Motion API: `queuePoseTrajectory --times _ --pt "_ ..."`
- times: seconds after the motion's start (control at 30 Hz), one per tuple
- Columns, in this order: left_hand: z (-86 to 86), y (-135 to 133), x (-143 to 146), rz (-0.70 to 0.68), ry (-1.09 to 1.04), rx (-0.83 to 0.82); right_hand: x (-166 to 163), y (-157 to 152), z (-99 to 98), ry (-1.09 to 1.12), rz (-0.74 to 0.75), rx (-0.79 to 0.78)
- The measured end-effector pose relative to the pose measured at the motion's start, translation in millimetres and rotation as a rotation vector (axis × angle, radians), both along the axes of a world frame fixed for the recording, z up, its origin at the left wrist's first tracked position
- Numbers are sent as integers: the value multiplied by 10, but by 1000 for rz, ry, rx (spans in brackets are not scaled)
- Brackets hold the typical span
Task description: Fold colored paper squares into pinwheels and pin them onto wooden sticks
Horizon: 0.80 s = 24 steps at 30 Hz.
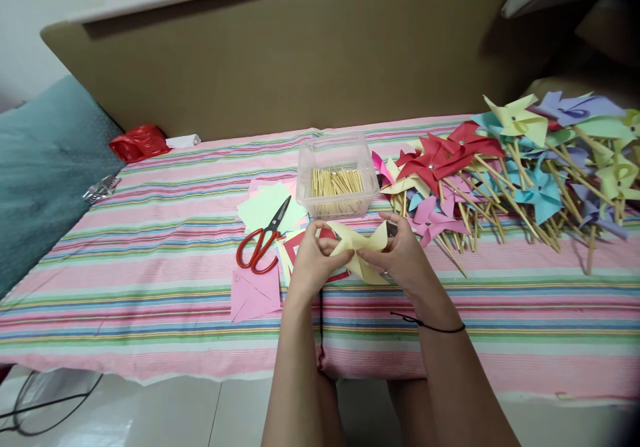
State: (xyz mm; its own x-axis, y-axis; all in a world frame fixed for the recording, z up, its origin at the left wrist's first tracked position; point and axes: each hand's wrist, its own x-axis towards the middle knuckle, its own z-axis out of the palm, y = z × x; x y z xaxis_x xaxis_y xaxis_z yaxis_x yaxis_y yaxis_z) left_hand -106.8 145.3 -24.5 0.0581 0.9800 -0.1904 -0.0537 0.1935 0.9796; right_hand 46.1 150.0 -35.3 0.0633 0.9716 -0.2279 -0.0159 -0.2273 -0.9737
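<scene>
A pale yellow paper pinwheel (363, 268) with curled blades is held up between both hands, above the striped cloth. My left hand (319, 255) pinches its left side, the thumb pressing near the middle. From the other side my right hand (397, 252) grips it, its thumb also close to the centre. Whether a pin is in the pinwheel I cannot tell. Just behind the hands stands a clear plastic box (338, 208) of short wooden sticks (336, 183). Red-handled scissors (264, 239) lie left of my left hand, over a stack of coloured paper sheets (263, 208).
Many finished pinwheels (540, 190) on sticks are heaped at the right. A pink paper square (255, 293) with cut lines lies at the front left. Farther left are a red plastic bag (140, 143) and a teal cushion (47, 167). A brown backboard (280, 60) rises behind.
</scene>
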Motion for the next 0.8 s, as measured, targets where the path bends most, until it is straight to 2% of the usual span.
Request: queuePoseTrajectory --times 0.33,0.5,0.57,0.7,0.8 --pt "-3 4 8 44 27 -1 8 -16 2 1 5 39" --pt "-13 36 -24 225 26 12 135 -8 -3 15 -81 123" --pt "-11 48 -40 297 2 4 238 -11 -35 -91 -79 160" --pt "16 51 -46 370 -105 1 401 -46 -99 -462 63 89" --pt "40 46 -34 396 -182 -11 427 -63 -134 -728 111 70"
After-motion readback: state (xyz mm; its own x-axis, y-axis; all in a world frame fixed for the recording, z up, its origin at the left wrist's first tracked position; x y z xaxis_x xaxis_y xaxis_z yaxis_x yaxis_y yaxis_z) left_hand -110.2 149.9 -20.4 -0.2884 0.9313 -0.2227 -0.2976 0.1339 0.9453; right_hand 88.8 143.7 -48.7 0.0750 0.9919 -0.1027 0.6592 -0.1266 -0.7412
